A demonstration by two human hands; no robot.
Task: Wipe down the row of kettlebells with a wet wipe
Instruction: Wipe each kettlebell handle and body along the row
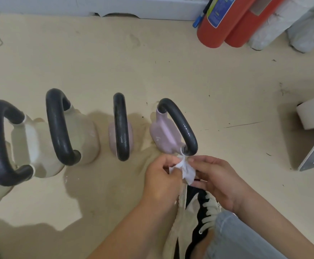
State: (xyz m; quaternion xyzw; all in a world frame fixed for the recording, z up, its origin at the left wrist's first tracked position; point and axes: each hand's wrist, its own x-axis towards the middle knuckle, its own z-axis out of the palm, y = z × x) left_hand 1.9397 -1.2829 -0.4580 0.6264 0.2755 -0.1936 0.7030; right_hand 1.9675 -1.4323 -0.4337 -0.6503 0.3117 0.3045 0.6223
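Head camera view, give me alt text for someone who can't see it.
Left hand and right hand pinch a white wipe at the handle end of the rightmost kettlebell in a row of four on a beige floor. Two are pink, two cream, all with black handles. Red extinguishers sit by the far wall.

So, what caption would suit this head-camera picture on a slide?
Left hand and right hand pinch a wet wipe beside the rightmost pink kettlebell in a row of four.

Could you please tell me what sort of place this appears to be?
Likely a gym storage corner, though not certain: four kettlebells in a row on a beige floor, and two red fire extinguishers behind them.
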